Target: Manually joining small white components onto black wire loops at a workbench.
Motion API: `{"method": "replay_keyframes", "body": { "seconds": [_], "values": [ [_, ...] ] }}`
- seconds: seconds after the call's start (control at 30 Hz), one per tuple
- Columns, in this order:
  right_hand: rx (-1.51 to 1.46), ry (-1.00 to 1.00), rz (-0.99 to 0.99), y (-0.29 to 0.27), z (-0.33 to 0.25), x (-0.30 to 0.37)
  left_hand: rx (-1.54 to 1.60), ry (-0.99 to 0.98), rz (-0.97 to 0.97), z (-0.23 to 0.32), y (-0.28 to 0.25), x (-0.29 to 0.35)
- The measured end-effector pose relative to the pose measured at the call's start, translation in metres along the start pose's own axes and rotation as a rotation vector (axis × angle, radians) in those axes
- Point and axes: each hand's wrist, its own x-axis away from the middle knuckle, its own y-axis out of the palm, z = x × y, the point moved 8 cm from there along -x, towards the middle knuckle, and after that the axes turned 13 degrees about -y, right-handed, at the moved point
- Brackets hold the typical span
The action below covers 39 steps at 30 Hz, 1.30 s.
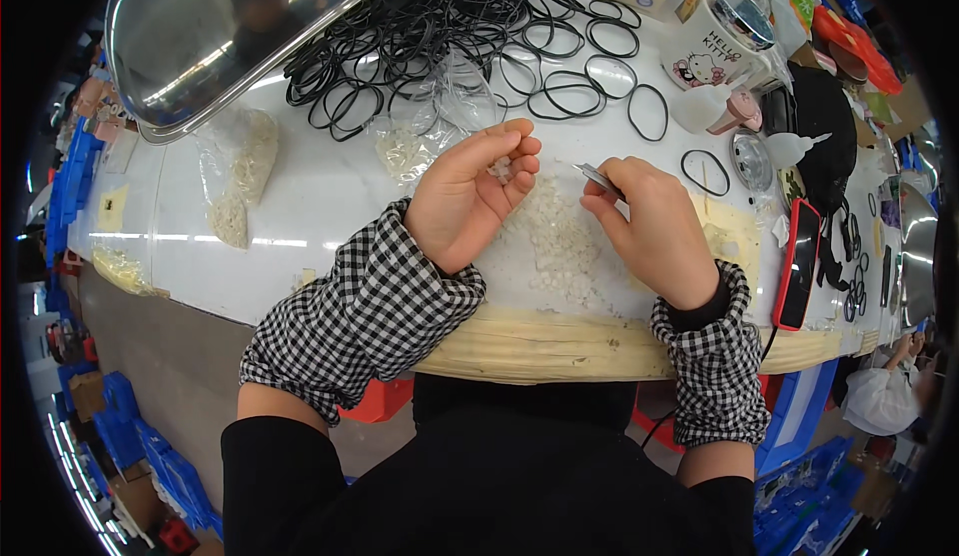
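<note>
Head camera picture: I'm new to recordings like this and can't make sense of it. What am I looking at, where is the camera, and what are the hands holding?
There is no machine here, just a person working with bare hands. The camera sits on the person's head and looks down, so the forearms in checked sleeve covers enter from below, and the wide lens bends straight edges.

The left hand pinches a few small white pieces between its fingers. The right hand holds thin metal tweezers.

Between the hands, on the white table, lies a heap of small white pieces. Farther back lie a pile of black rubber rings, clear bags of white pieces and a shiny metal tray. A red phone rests on the right.
</note>
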Motion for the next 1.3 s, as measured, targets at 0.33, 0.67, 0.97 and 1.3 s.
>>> {"method": "replay_keyframes", "body": {
  "seconds": [0.33,0.67,0.97,1.3],
  "values": [
    [0.121,0.034,-0.001,0.013,0.007,-0.005,0.002,-0.023,-0.003,-0.001,-0.001,0.001],
    [-0.132,-0.006,0.157,-0.005,0.0,-0.009,-0.295,-0.081,0.088,-0.01,0.008,0.004],
    [-0.407,0.038,0.229,-0.002,-0.011,-0.01,-0.381,-0.083,-0.018,-0.013,0.017,0.008],
    [-0.022,-0.222,0.331,-0.012,-0.035,-0.008,-0.277,-0.091,-0.021,-0.013,0.011,0.004]
  ]
}}
